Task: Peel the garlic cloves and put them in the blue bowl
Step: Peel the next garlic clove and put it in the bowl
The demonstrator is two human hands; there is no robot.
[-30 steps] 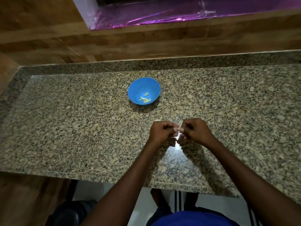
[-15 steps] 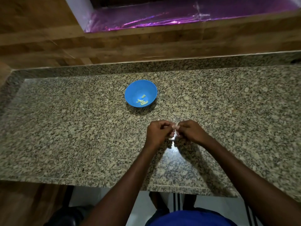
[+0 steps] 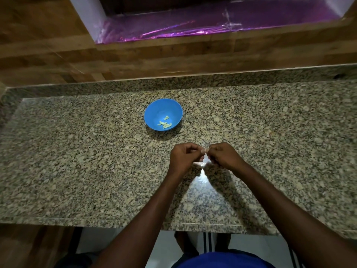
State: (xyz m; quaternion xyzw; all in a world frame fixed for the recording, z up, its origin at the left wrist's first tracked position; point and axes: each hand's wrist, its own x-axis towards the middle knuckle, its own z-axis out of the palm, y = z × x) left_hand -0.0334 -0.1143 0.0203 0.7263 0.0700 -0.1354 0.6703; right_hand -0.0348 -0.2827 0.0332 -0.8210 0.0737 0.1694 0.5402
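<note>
Two hands meet fingertip to fingertip above the granite counter: left hand and right hand, fingers curled, pinching a garlic clove barely visible between them. Step: peeling. Next, likely: carry it forward to the blue bowl, holding several peeled cloves.
</note>
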